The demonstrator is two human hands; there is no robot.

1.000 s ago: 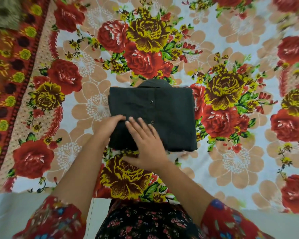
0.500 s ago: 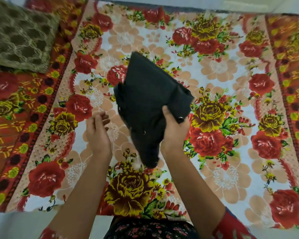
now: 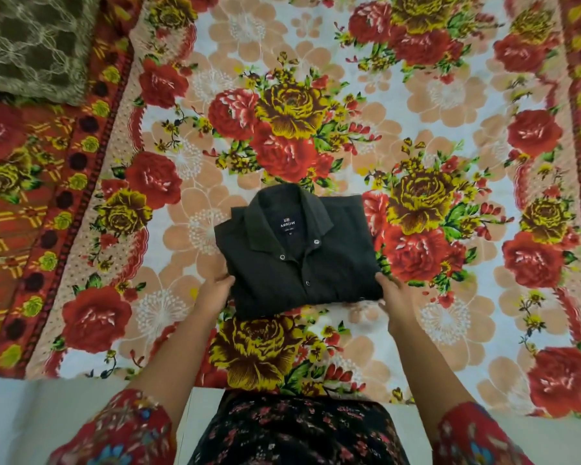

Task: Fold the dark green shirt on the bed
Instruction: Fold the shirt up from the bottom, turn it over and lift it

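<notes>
Fingers [image 3: 228, 280] of left hand [image 3: 213, 293] and right hand [image 3: 398, 297] touch shirt [image 3: 299, 263]; arms [image 3: 168, 350] outstretched.

A home bedroom: a bed under a floral bedspread [image 3: 416, 95], with a patterned cushion [image 3: 34, 41].

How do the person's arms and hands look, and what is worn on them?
The left hand and right hand are bare; no watch or bangle shows. The left sleeve and right sleeve end near the elbow, red fabric with a blurred multicoloured flower print.
</notes>
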